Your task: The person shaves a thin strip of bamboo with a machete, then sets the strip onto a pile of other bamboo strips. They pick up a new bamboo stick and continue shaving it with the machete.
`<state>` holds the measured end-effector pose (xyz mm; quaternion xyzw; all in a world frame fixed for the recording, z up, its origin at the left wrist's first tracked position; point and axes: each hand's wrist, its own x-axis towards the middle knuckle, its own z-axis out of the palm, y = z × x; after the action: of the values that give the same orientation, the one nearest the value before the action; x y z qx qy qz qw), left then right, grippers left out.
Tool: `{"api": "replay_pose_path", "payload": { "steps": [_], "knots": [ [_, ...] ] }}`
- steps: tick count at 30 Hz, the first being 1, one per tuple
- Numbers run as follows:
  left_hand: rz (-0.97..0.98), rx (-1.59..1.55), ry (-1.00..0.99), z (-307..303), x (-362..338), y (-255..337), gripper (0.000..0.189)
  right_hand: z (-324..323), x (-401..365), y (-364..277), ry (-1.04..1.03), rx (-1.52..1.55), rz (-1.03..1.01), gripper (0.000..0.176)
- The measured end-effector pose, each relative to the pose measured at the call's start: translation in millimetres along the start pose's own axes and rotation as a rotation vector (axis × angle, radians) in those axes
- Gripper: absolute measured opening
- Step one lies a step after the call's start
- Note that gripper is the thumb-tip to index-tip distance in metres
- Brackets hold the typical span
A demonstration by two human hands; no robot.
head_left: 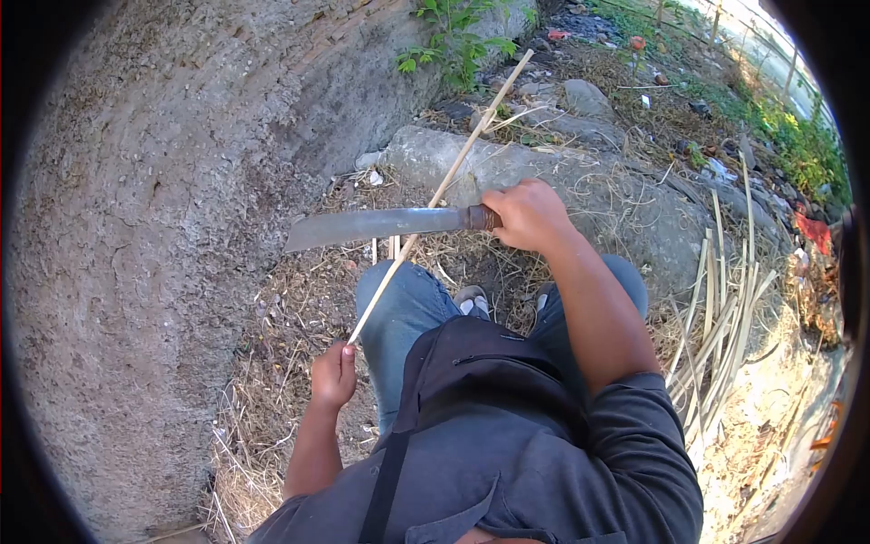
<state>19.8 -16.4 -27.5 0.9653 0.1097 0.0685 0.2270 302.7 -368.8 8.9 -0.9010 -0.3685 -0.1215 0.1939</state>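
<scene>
My right hand (527, 216) is closed round the dark handle of a machete (372, 228), its broad blade pointing left above my knee. The blade lies across a long pale split strip (458, 163), which looks like bamboo and slants from lower left to upper right. My left hand (334, 374) grips the strip's near end, thumb on top. A thin sliver (515, 118) branches off the strip near its far end.
A rough grey wall (154, 227) rises on the left. Several pale strips (725, 308) lie in a pile at my right. A flat stone (435, 154) sits ahead, with shavings (272, 399) scattered on the ground and a green plant (462, 45) by the wall.
</scene>
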Motion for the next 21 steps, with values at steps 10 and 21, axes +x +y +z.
{"api": "replay_pose_path", "payload": {
  "steps": [10, 21],
  "knots": [
    [0.065, 0.027, 0.028, -13, -7, -8, 0.034, -13, -8, 44, 0.085, 0.089, 0.462, 0.018],
    [0.012, 0.054, 0.057, -27, -9, -17, 0.038, -3, -1, 41, 0.124, 0.007, 0.395, 0.018]
  ]
}}
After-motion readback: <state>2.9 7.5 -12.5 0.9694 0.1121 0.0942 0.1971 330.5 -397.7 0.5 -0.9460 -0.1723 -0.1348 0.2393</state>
